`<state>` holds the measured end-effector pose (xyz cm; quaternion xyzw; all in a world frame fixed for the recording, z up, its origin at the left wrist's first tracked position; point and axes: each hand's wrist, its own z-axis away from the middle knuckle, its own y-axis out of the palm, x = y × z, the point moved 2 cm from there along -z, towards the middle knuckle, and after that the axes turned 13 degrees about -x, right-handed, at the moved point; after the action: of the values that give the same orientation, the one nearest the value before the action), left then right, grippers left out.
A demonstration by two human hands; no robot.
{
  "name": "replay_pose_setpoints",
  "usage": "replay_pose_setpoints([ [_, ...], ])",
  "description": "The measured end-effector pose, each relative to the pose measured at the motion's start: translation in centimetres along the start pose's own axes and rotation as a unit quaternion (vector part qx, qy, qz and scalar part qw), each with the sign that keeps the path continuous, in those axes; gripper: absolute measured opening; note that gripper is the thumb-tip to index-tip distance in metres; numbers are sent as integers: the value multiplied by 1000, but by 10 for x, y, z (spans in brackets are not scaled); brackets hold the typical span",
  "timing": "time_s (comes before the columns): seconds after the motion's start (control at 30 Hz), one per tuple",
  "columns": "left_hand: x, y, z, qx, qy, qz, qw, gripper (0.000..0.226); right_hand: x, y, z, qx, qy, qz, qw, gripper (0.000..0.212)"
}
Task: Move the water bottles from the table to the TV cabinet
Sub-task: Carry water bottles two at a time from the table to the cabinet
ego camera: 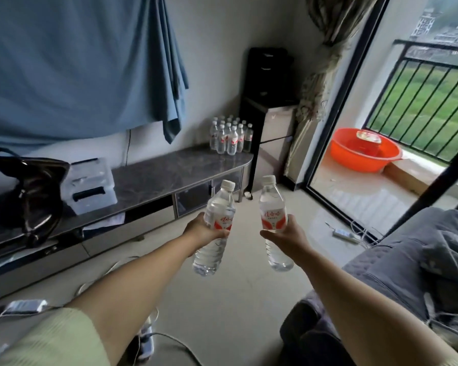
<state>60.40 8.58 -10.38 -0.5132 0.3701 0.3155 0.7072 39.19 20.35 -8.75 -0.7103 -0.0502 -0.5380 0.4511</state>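
Holding 1 bottle each: left hand (205, 232) wraps the left bottle (214, 231), right hand (284, 237) the right bottle (274, 223), both over the floor. Fingers mostly hidden behind the labels. Cluster of bottles (230, 137) sits on the TV cabinet (169, 175), too bunched to count.

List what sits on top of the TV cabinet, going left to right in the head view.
Black handbag → clear plastic storage box → bare stretch of the TV cabinet top → cluster of water bottles at the right end.

Probably home living room, TV cabinet (169, 173), balcony railing (421, 101)
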Motion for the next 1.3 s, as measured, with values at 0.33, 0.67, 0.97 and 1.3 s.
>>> replay_pose_setpoints([
  [0.33, -62, 44, -143, 50, 29, 13, 998, 46, 8, 19, -124, -23, 45, 6, 999, 56],
  [0.67, -124, 121, -286, 50, 18, 10, 999, 31, -10, 33, -315, -6, 53, -4, 999, 52],
  [0.97, -172, 182, -399, 14, -66, 41, 997, 41, -8, 45, -475, 42, 40, -22, 998, 41],
  [1.3, -173, 214, -561, 30, -116, 11, 993, 44, -6, 129, -619, 79, 68, -27, 994, 50],
])
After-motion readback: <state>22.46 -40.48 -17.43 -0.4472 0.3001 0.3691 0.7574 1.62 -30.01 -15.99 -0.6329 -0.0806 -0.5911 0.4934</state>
